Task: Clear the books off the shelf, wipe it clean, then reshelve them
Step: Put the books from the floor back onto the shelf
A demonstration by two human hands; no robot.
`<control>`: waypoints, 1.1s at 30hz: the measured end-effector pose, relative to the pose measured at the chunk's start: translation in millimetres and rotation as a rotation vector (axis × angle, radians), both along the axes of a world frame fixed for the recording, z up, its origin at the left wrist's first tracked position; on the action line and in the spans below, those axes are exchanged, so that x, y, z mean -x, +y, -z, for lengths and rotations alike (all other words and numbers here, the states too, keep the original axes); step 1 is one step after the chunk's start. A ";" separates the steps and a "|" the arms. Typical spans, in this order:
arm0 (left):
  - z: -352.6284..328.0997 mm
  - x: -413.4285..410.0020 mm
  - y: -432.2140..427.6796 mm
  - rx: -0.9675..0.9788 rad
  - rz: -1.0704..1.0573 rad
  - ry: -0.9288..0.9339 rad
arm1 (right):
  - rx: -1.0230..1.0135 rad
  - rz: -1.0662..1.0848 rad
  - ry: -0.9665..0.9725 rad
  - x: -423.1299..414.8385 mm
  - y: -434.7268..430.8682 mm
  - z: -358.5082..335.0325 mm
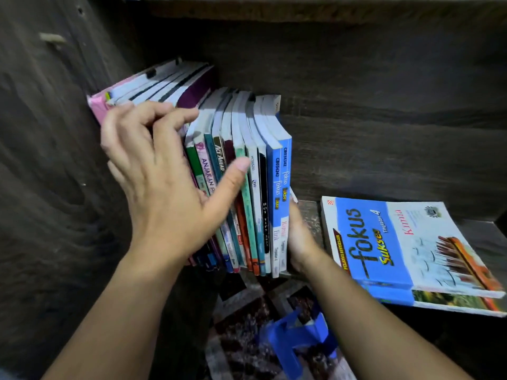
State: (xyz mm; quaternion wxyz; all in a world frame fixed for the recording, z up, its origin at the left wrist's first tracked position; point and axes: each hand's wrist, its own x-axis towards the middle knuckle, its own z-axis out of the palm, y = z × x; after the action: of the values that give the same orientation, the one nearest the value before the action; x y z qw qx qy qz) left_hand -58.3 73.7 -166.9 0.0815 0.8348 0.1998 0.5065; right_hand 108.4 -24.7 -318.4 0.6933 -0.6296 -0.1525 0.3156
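A row of upright books (247,165) stands at the left end of a dark wooden shelf (384,149), leaning against taller pink and purple books (153,86) by the side wall. My left hand (162,182) lies over the spines, fingers curled on the tops of the left books, thumb stretched across the spines. My right hand (299,234) presses flat against the outer blue Fokus book (282,171), its fingers hidden behind the row. Another blue and white Fokus Sukses book (406,250) lies flat on the shelf board at the right, overhanging the front edge.
The shelf's left side wall (55,160) stands right beside the books, and an upper board (301,9) closes the compartment above. Below the shelf lie a patterned rug (247,338) and a blue plastic object (296,341).
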 end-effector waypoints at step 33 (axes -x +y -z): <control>29.1 -16.0 16.9 -0.154 -0.070 0.021 | 0.221 -0.037 -0.681 50.5 -20.8 -17.5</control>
State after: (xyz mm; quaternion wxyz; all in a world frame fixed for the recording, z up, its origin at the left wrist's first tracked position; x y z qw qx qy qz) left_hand -42.3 90.6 -196.0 -0.0028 0.8363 0.1904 0.5141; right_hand 57.8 -45.5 -300.9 0.5245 -0.7670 -0.3513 0.1149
